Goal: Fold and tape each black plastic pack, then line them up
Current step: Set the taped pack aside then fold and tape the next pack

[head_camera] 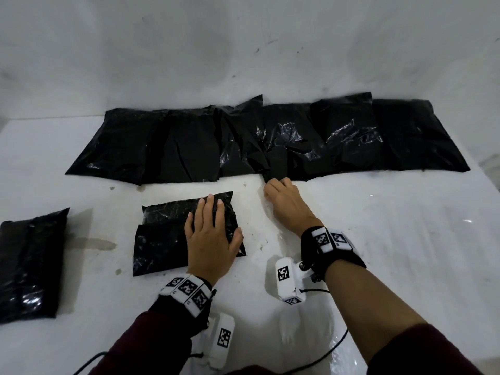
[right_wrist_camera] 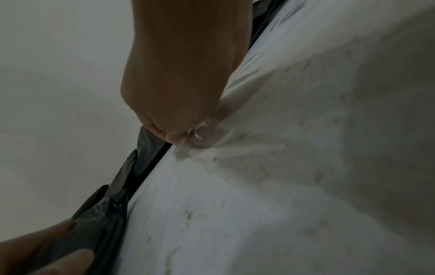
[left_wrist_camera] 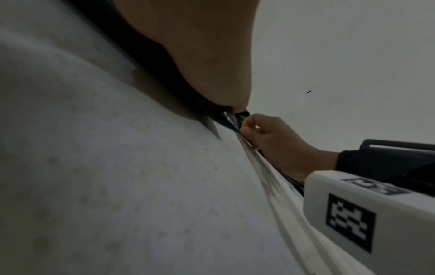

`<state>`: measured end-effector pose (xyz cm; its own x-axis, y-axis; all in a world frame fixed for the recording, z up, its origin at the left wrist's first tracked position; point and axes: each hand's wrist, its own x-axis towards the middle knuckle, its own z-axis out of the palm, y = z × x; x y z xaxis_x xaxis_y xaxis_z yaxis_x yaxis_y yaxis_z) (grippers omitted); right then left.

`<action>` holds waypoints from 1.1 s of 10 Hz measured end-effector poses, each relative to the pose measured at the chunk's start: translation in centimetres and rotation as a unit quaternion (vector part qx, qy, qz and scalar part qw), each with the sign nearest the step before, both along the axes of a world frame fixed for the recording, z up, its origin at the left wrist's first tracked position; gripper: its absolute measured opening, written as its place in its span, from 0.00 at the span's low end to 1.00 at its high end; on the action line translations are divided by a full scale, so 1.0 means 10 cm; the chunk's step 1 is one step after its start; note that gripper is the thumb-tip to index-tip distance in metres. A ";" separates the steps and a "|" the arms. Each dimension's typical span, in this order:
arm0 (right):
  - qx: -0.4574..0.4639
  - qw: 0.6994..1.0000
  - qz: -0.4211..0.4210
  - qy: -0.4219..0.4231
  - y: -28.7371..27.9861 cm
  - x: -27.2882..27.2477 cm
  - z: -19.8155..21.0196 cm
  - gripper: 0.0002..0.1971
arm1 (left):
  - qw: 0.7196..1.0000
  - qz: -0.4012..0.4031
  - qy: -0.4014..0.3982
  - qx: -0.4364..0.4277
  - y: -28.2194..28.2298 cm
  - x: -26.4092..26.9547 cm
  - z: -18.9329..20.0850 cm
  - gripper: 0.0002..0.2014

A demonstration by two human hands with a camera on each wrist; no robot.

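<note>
You will find no words, brand names or numbers to read in any view. The only signs are black-and-white square code markers: several on the white blocks of your left wristband [head_camera: 188, 290], several on your right wristband [head_camera: 328, 238], and one on each white wrist camera housing [head_camera: 287, 280], seen close in the left wrist view [left_wrist_camera: 348, 221].

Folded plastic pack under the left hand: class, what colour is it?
Glossy black plastic pack, clearest in the head view.
</note>
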<state>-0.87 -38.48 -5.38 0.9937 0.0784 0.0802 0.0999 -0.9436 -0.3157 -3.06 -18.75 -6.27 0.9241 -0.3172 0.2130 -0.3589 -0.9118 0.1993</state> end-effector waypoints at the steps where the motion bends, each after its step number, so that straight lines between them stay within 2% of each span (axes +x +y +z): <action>1: 0.015 0.999 0.003 0.032 -0.04 0.02 -0.01 0.11 | 1.000 0.001 0.002 -0.001 0.00 0.01 0.00 0.33; 3: 0.044 0.998 -0.011 0.044 -0.07 0.06 -0.03 0.14 | 1.000 0.001 0.006 -0.005 0.00 0.00 -0.01 0.33; 6: 0.035 0.998 -0.013 0.046 -0.04 0.13 -0.04 0.10 | 1.000 0.000 0.008 -0.003 0.00 0.00 -0.01 0.32; 8: 0.098 0.995 -0.024 0.022 -0.07 0.05 -0.07 0.12 | 1.000 -0.001 0.010 -0.001 0.00 0.00 -0.01 0.32; 11: 0.150 0.984 -0.081 0.060 -0.07 -0.15 0.18 0.17 | 1.000 -0.005 0.009 -0.006 -0.01 -0.02 0.02 0.33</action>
<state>-2.40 -39.18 -3.59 0.9949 -0.0911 -0.0424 -0.0987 -0.8065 -0.5830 -3.21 -18.84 -6.11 0.9246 -0.3240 0.2004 -0.3644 -0.9056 0.2169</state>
